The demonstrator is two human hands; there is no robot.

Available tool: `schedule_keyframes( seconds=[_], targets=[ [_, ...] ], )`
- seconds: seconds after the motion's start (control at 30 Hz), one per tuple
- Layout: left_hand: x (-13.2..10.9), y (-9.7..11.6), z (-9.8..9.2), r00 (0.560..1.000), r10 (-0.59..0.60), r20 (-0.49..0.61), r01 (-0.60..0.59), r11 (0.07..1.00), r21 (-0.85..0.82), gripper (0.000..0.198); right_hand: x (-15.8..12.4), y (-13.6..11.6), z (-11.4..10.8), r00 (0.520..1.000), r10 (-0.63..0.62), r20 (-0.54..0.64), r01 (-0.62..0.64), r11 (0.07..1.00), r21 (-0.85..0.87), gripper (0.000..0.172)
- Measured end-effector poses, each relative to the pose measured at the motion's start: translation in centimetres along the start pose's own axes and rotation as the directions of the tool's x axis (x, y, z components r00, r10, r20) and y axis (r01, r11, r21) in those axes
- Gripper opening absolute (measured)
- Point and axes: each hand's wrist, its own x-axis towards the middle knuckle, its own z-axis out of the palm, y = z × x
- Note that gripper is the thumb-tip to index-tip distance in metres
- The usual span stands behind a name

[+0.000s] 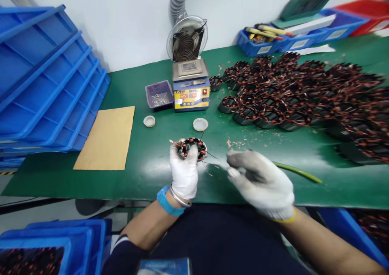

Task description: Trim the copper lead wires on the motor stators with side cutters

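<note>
My left hand [184, 171], in a white glove, grips a motor stator [193, 148] wound with copper wire, the thumb laid over its ring. Several loose wire ends stick out from the stator's sides. To the right, my gloved right hand [261, 180] has its fingers closed. From its fingertips a pale, motion-smeared thing [219, 162] points toward the stator's wires; its kind cannot be made out. Just beyond the stator lies a small white round dish [200, 124]. A green rod-like piece [299, 172] lies on the table behind the right hand.
Many wound stators [270, 109] crowd the right side. A soldering pot unit [192, 94] with a fan hood stands at the back, beside a purple tray [159, 94]. Another dish [149, 121], cardboard [106, 139], stacked blue crates [48, 80] and a tool bin [258, 48] surround the work area.
</note>
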Motion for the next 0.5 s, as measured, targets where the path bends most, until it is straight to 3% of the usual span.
schedule_keyframes(
  seconds=[0.07,0.27,0.37,0.43,0.5],
  targets=[
    [-0.1,-0.1,0.0,1.0,-0.006,0.009,0.006,1.0,-0.008,0.049,0.3,0.9,0.1,0.999,0.033,-0.029,-0.034,0.998,-0.049,0.019],
    [-0.6,-0.5,0.2,0.999,-0.031,0.038,0.032,0.999,-0.022,0.048,2.3,1.4,-0.3,0.98,-0.169,0.106,0.182,0.975,-0.131,0.023],
    [-0.6,0.5,-0.3,0.975,-0.197,0.106,0.208,0.973,-0.102,0.045,4.3,1.0,-1.2,0.965,-0.217,0.149,0.241,0.956,-0.168,0.02],
    [-0.1,1.4,-0.9,0.919,-0.361,0.16,0.39,0.896,-0.215,0.035,6.1,0.4,-2.1,0.952,-0.232,0.201,0.261,0.956,-0.135,0.018],
    [0.7,2.2,-1.6,0.877,-0.455,0.153,0.479,0.811,-0.336,0.042,8.1,-0.4,-3.2,0.935,-0.233,0.268,0.259,0.964,-0.066,0.018]
  ],
)
